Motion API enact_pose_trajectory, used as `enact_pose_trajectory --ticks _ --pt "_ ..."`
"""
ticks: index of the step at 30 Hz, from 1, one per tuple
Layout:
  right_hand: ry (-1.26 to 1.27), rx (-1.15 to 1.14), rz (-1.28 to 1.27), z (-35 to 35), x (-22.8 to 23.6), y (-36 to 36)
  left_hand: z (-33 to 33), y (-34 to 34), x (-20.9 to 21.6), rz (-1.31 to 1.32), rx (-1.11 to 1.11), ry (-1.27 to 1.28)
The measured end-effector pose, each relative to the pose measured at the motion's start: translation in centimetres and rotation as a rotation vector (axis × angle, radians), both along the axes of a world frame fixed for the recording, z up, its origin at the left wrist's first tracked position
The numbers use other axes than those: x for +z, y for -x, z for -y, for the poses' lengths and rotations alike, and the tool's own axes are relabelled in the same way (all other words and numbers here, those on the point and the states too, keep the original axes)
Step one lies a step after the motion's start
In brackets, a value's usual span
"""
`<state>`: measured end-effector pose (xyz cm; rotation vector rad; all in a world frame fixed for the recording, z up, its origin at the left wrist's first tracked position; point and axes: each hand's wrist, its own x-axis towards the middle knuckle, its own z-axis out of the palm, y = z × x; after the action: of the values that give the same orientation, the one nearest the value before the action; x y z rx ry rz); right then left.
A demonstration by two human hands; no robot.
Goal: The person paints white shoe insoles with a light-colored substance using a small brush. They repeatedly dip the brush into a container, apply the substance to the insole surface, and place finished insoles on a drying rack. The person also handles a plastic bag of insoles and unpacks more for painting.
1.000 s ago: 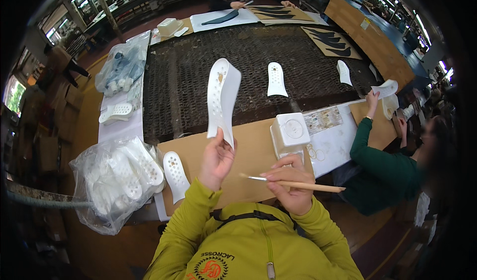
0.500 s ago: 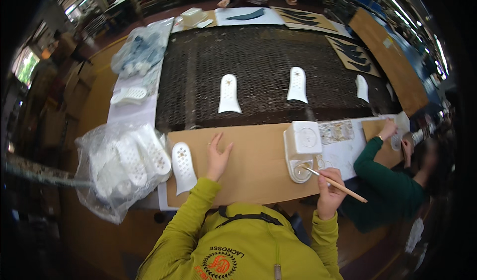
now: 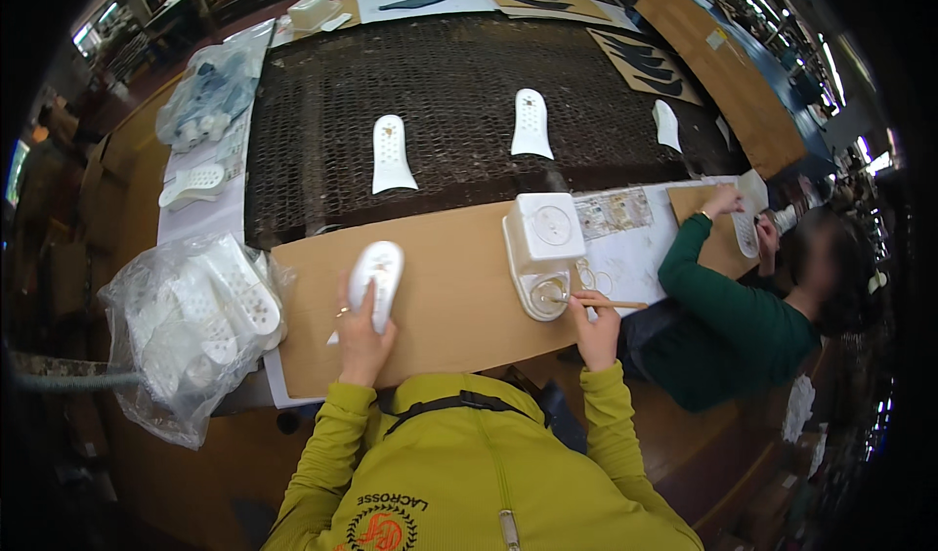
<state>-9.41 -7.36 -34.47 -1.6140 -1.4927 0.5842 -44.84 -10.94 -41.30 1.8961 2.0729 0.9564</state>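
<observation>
My left hand [image 3: 363, 344] is closed on a white perforated insole-shaped piece [image 3: 382, 267], its fingers lying over the lower part. The piece is held at the left of a brown cardboard sheet [image 3: 449, 326], slightly blurred. At the right end of the sheet, my right hand [image 3: 596, 332] grips a thin wooden-handled brush [image 3: 618, 304]. Its tip is down in a round clear cup [image 3: 550, 295], set at the front of a white plastic container [image 3: 549, 227]. What the cup holds cannot be made out clearly.
A clear plastic bag [image 3: 156, 331] of white pieces sits left of the cardboard. Beyond, a dark mesh conveyor [image 3: 313, 131] carries several white pieces [image 3: 530, 126]. A co-worker in a green sleeve [image 3: 703, 273] handles a similar piece at right. Dark curved pieces [image 3: 640, 58] lie on far cardboard.
My left hand has closed on the white piece and brought it off its place at the cardboard's left edge. The brush has swung to nearly level, its tip still in the cup. The view has shifted.
</observation>
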Motion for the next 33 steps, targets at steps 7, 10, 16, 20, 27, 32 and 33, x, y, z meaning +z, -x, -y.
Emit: enact_pose_trajectory --ticks 7,10,16,20,27,32,33 --pt "-0.122 0.048 0.26 -0.7 -1.8 0.4 -0.3 -0.1 -0.6 0.003 0.048 0.225" --pt "0.058 0.062 -0.029 -0.7 -2.0 0.6 0.8 0.4 -1.3 -0.047 0.122 0.349" --pt "0.03 0.0 -0.029 -0.7 -0.9 -0.3 -0.5 0.2 -0.1 0.352 -0.021 0.113" --pt "0.157 0.087 -0.038 -0.8 -0.5 0.7 -1.0 -0.8 1.8 0.645 -0.016 -0.059" --pt "0.316 0.368 -1.034 -2.4 6.4 4.0 -4.5 0.7 4.1 0.556 -0.083 0.335" --pt "0.173 0.616 -0.771 -3.7 12.0 7.0 -5.6 0.0 9.3 0.717 -0.326 0.265" --pt "0.072 0.662 -0.668 -4.1 12.6 7.8 -5.4 0.0 10.8 0.814 -0.411 0.286"
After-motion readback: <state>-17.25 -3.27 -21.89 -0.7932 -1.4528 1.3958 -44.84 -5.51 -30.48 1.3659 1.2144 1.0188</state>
